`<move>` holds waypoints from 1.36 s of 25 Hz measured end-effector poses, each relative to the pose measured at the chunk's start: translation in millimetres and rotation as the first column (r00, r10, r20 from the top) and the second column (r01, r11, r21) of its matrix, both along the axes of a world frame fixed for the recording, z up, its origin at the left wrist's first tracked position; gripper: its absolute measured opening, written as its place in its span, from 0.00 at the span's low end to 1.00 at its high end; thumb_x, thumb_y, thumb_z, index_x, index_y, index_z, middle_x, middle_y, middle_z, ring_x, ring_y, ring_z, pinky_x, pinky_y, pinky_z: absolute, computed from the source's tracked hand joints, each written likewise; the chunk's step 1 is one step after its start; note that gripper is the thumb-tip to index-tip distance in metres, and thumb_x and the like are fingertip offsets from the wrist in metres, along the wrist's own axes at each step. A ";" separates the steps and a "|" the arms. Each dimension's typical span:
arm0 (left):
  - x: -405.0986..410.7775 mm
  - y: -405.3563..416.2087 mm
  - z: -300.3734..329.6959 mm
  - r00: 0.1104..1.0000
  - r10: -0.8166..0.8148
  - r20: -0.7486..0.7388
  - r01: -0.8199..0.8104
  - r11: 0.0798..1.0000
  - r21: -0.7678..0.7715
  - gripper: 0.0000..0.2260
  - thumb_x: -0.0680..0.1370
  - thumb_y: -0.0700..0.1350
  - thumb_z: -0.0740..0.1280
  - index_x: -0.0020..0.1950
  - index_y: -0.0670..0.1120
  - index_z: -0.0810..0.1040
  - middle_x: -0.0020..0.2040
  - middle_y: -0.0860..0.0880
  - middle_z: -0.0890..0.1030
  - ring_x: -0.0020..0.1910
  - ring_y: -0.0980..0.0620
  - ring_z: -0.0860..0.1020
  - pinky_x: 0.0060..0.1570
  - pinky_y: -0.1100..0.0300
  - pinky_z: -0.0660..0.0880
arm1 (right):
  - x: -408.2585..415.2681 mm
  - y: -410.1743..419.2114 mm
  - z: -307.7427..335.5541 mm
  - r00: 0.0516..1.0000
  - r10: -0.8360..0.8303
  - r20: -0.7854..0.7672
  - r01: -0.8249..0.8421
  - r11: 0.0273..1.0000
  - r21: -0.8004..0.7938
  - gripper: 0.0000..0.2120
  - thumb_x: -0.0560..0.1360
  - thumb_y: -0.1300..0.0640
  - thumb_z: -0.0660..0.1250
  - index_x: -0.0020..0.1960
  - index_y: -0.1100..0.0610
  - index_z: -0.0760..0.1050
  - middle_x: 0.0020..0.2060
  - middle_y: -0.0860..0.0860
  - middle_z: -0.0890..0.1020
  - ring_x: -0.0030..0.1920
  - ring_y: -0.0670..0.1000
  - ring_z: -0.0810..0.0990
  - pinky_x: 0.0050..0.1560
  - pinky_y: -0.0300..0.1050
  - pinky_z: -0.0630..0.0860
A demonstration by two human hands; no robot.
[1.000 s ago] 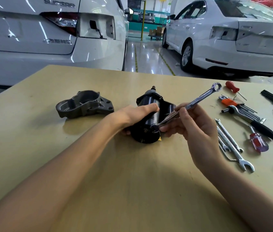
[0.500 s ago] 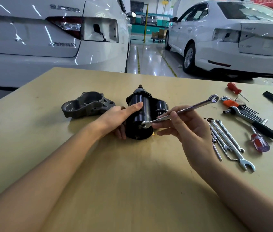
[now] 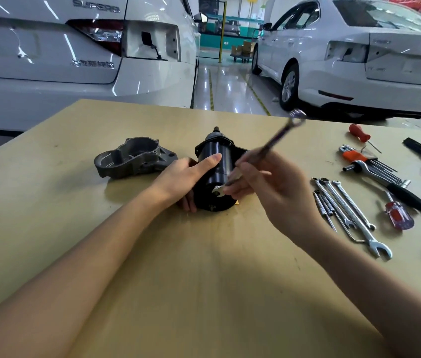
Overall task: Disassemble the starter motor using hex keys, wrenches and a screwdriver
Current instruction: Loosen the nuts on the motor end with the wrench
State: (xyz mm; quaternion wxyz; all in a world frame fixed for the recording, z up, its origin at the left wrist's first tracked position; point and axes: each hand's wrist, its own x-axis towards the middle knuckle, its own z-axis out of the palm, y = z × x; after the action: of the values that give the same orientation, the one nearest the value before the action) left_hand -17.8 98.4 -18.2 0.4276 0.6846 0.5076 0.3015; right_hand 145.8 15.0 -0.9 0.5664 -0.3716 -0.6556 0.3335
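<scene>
Black starter motor (image 3: 216,174) between both hands' fingers (image 3: 210,161).

I see a glossy black starter motor (image 3: 216,171) on a pale tan bench (image 3: 178,280). Left of the motor lies a dull grey housing (image 3: 133,160). Right of it: silver wrenches (image 3: 346,208), orange-handled hex keys (image 3: 356,157), a translucent red screwdriver (image 3: 398,217). Behind it stand white cars (image 3: 359,55).
</scene>
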 end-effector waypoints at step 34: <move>-18.3 -7.1 15.6 0.974 -0.163 0.154 0.191 0.964 -0.186 0.32 0.69 0.59 0.65 0.60 0.33 0.70 0.41 0.34 0.80 0.27 0.46 0.80 0.24 0.59 0.78 | -0.7 -8.1 -11.3 0.989 0.012 -0.144 -0.012 1.000 0.005 0.04 0.78 0.62 0.62 0.48 0.63 0.72 0.39 0.60 0.82 0.37 0.57 0.83 0.41 0.46 0.80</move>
State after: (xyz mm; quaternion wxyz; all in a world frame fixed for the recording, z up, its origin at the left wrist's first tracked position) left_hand -36.1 91.3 -2.6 0.5534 0.6585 0.4412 0.2557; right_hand 145.1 6.9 -12.3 0.6111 -0.3414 -0.6160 0.3614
